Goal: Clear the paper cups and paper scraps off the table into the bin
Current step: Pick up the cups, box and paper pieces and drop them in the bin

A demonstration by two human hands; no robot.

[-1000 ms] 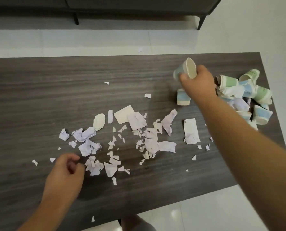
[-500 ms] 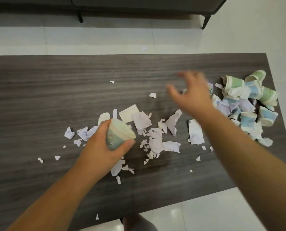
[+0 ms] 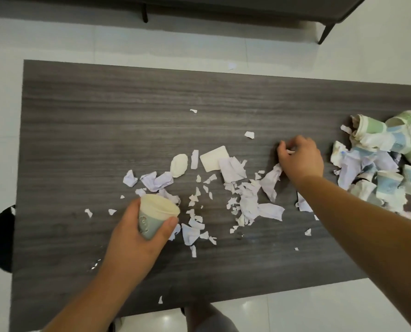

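Dropped onto the scraps point(image 3: 252, 202), right hand point(image 3: 300, 161) pinches paper; left hand point(image 3: 139, 238) grips the cup point(image 3: 155, 218) tilted, mouth up-right.

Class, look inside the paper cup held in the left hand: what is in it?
The paper cup in the left hand shows only a bare cream inner wall near its rim. Its bottom is hidden by the viewing angle.

View: one head-worn wide-angle camera.
Position: above the near long edge of the dark wood table point(image 3: 84, 121).
Facing: forward and steeply down across the table, toward a sofa point(image 3: 247, 8) beyond its far edge.
Closeness: near; table fills most of the frame.
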